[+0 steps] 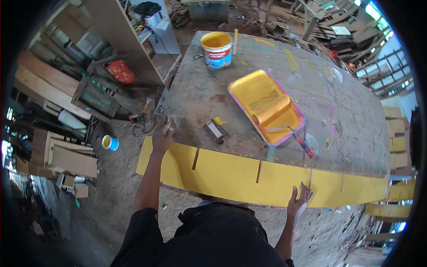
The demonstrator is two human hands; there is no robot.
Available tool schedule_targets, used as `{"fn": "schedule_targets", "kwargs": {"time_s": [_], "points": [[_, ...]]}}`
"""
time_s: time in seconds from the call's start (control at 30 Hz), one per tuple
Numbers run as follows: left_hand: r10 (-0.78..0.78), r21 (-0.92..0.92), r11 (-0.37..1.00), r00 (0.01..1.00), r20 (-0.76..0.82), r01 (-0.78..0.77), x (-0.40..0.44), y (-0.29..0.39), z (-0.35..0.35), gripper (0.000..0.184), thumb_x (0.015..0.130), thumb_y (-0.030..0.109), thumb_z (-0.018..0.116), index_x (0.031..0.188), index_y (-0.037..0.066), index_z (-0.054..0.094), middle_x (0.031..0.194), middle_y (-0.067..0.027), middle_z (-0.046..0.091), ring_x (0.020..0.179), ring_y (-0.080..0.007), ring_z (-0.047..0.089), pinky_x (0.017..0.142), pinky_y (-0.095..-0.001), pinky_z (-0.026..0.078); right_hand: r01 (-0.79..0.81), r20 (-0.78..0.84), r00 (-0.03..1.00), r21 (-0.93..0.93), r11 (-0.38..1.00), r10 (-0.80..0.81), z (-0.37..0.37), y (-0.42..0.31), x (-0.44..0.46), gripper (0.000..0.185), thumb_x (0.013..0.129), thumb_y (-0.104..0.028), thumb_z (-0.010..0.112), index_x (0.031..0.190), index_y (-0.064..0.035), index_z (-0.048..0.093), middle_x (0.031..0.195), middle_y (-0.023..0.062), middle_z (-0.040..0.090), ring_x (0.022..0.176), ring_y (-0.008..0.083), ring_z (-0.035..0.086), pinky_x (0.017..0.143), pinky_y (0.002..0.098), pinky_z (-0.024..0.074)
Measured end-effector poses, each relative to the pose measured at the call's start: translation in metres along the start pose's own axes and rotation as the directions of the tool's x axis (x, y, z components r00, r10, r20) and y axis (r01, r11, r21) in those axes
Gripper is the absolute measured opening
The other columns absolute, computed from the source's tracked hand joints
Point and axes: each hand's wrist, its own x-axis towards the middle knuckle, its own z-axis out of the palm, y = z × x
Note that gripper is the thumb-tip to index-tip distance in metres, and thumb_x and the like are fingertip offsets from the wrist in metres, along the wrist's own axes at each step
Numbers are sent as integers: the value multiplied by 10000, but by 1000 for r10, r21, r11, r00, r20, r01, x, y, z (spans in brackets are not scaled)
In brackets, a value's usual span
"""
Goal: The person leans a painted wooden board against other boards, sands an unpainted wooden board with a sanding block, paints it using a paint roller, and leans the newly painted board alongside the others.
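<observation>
A long yellow-painted board (227, 171) with several narrow slots lies along the table's near edge. My left hand (162, 137) is over its left end, fingers curled closed; what they hold, if anything, I cannot make out. Toward the right part of the board, my right hand (300, 199) rests with fingers stretched out near a slot. Beyond the board sits a yellow paint tray (249, 89) with a pink rim. A paint roller (272, 111) coated in yellow lies in it, its red handle over the tray's edge. Between tray and left hand is a small dark block (215, 132) with a pale strip.
A paint bucket (216, 51) with yellow inside stands at the far side of the worktable (187, 95). Another small bucket (110, 143) is on the ground at left, near cables (143, 127). More yellow slotted boards (388, 210) lie at right. Scrap wood (351, 33) fills the back.
</observation>
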Motion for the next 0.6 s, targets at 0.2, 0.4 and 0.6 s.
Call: {"fn": "schedule_targets", "kwargs": {"time_s": [0.2, 0.4, 0.6], "points": [[69, 126, 991, 986, -155, -50, -42, -183, 7, 412, 1027, 334, 579, 1346, 91, 672, 1342, -150, 677, 1221, -384, 624, 1136, -540, 421, -472, -333, 824, 41, 880, 458, -15, 35, -43, 450, 981, -184, 749, 1362, 14, 611, 1257, 241, 589, 1204, 418, 564, 1054, 500, 462], [-311, 496, 829, 950, 27, 257, -68, -118, -66, 507, 1041, 271, 544, 1507, 73, 539, 1447, -139, 609, 1319, -375, 581, 1110, -488, 471, -399, 9, 393, 903, 162, 919, 11, 88, -87, 355, 1089, -390, 588, 1162, -55, 680, 1102, 81, 704, 919, 182, 656, 833, 355, 535], [-328, 135, 931, 940, -93, 338, -61, -34, -37, 517, 1051, 289, 533, 1520, 71, 518, 1471, -145, 587, 1334, -373, 569, 1113, -489, 471, -311, 190, 253, 944, -107, 949, 7, 94, -78, 481, 1069, -495, 584, 1168, -34, 683, 975, 97, 704, 858, 217, 682, 770, 377, 567]]}}
